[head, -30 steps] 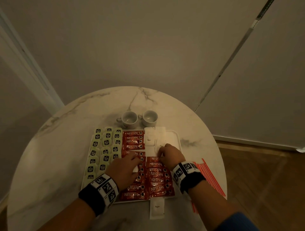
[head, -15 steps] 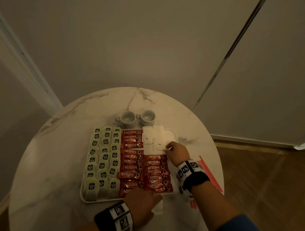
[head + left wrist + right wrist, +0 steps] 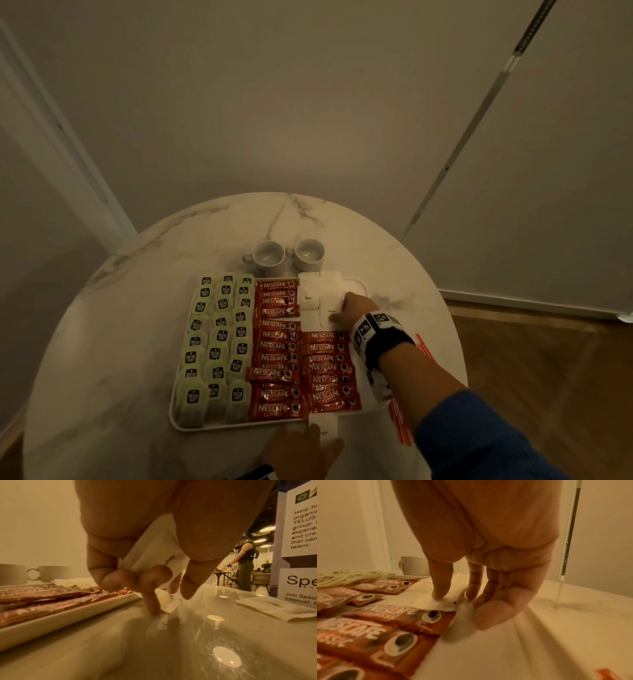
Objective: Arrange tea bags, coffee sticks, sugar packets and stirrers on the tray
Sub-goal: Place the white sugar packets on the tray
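At lower centre my left hand (image 3: 305,452) is pinching a sugar packet (image 3: 154,547) for traying, while my right hand's (image 3: 356,308) straightened fingers are steadying laid packets (image 3: 320,298).

An office or event venue with a refreshment corner: a round white marble-look surface (image 3: 137,308) with two white ceramic cups (image 3: 269,257) stands against plain partition walls, and printed staff-group posters (image 3: 302,517) hang beside an open lounge with round ceiling lights (image 3: 266,528)
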A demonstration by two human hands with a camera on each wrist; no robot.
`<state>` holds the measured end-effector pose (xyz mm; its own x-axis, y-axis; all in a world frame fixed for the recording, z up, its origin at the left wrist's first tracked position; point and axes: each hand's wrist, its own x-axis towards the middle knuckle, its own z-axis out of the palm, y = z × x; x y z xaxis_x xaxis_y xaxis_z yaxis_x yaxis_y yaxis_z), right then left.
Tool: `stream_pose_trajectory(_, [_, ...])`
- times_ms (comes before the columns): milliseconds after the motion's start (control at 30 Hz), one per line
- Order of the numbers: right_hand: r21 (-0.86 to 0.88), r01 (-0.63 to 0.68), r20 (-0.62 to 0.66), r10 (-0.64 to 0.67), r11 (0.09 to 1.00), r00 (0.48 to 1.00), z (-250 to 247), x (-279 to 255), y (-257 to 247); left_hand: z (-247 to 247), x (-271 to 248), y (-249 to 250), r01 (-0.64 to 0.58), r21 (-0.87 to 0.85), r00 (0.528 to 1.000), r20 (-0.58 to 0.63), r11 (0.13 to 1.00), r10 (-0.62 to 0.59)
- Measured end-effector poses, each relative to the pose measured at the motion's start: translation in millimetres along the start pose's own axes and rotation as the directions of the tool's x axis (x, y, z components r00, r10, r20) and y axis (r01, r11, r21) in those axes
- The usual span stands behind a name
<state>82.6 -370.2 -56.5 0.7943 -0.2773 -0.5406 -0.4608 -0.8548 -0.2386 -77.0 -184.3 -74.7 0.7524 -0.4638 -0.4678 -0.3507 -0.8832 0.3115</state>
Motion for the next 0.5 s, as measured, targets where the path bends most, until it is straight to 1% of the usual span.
stream_pose_trajectory(67, [-0.005, 0.011, -0.007, -0.011, 1.0, 1.0, 0, 1, 0, 4, -2, -5, 0.062, -0.008, 0.986, 0.155, 0.998, -0.06])
stream_pose_trajectory(133, [-0.009, 0.018, -0.015, -0.018, 1.0, 1.0, 0, 3, -1, 1, -2, -7, 0.104, -0.028, 0.976, 0.194, 0.994, -0.097])
stream_pose_trajectory(167, [-0.01, 0.022, -0.02, -0.022, 1.0, 1.0, 0, 4, -1, 4, -3, -7, 0.108, -0.045, 0.978, 0.182, 0.993, -0.098])
stream_pose_trajectory(233, [-0.015, 0.028, -0.032, -0.029, 0.999, 0.999, 0, 5, -1, -3, -8, -2, 0.141, -0.12, 0.971, 0.208, 0.983, -0.114])
stream_pose_trajectory(300, [-0.009, 0.03, -0.035, -0.03, 1.0, 0.999, 0, 6, -1, 0, -8, -4, 0.183, -0.188, 0.954, 0.269, 0.965, -0.129])
stream_pose_trajectory(333, [0.004, 0.023, -0.036, -0.023, 1.0, 0.999, 1, 6, -1, 0, -7, -6, 0.208, -0.256, 0.94, 0.319, 0.944, -0.121])
stream_pose_trajectory(400, [0.043, 0.0, -0.054, 0.002, 0.999, 0.999, -1, 4, 0, 1, -3, -13, 0.18, -0.361, 0.934, 0.356, 0.915, -0.043])
stream_pose_trajectory(467, [0.07, -0.009, -0.093, 0.015, 0.998, 0.996, -5, -1, 3, 0, 3, -19, 0.101, -0.455, 0.928, 0.364, 0.885, 0.081])
stream_pose_trajectory(500, [0.071, -0.004, -0.11, 0.012, 0.997, 0.994, -7, -5, 5, -2, 4, -22, 0.041, -0.458, 0.933, 0.336, 0.888, 0.131])
